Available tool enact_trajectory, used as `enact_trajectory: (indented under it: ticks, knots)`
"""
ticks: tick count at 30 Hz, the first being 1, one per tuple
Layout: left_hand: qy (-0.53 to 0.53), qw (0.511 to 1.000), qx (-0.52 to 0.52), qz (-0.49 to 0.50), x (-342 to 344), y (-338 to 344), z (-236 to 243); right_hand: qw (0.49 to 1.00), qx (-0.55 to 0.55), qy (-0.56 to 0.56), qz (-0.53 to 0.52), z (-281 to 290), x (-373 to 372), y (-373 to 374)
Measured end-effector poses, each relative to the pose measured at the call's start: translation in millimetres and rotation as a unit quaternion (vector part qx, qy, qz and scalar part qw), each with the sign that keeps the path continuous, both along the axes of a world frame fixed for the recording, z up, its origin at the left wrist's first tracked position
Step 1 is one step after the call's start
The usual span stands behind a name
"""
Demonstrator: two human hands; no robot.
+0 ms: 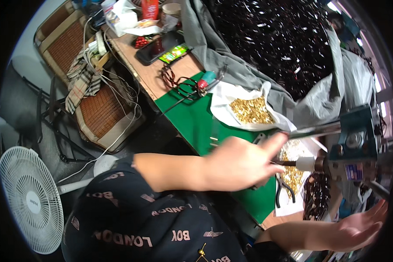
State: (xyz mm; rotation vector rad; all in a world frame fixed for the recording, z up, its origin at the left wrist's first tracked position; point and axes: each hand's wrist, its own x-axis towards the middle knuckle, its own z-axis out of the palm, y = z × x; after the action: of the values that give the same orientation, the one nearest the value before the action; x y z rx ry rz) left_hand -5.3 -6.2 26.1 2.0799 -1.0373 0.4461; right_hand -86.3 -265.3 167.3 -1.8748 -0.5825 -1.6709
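Observation:
My left hand (242, 163) reaches across the green work mat (174, 109), smeared by motion. Its index finger points at the teal bench machine (353, 135); the other fingers curl, and whether they hold anything cannot be made out. Just beyond the fingertips is the machine's dark spindle with a white collar (305, 164). My right hand (360, 229) is open, palm up with fingers stretched, just below the machine's metal lever (378, 190). Black-handled pliers (284, 192) lie on white paper with small gold pieces (294, 177), under the machine.
Another white paper holds a heap of gold pieces (251, 110). Behind it, a grey sheet (249, 65) carries a large pile of shiny dark pieces (275, 39). Glasses (179, 83) and a phone (155, 50) lie at the left. A fan (30, 201) and cabled chairs (102, 115) stand beside the table.

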Motion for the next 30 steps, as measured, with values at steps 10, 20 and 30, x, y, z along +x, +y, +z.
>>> enact_trajectory:
  ticks: [10,20,30]
  knots:
    - [0.341,0.929,0.048,0.137,34.0,120.4,14.6,0.979,0.118,0.147,-0.077,-95.4,-11.1,-14.7]
    - [-0.005,0.977,0.167,0.131,118.2,84.4,-24.8,0.928,0.226,0.264,-0.136,-136.3,-45.3,2.1]
    - [0.091,0.983,-0.09,0.133,282.9,-114.1,2.3,0.843,0.224,0.485,0.056,-169.3,-32.0,78.2]
